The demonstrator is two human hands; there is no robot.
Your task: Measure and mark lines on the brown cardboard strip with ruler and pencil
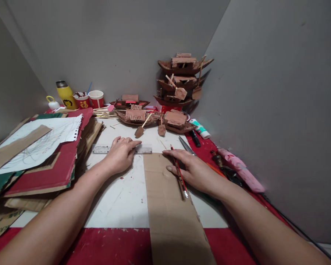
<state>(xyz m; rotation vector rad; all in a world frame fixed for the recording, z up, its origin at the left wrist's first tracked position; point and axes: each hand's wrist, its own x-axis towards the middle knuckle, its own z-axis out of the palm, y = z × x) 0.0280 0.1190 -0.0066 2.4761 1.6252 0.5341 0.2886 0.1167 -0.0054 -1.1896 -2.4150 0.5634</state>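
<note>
My left hand lies over a clear ruler, pressing on it with the index finger stretched out to the right and the other fingers bent. The ruler's right end touches or nearly touches the far edge of a long brown cardboard strip. Resting on that strip near its far end, my right hand has a red and black pencil between thumb and fingers. The pencil slants with its eraser toward me and its tip near the far edge. A knife or scissors blade shows beyond my right hand.
Cardboard sheets and scribbled paper pile up at left. Several brown model boats with paddles stand at the back. A yellow bottle and paper cups are back left. A pink glue gun and its cord lie at right.
</note>
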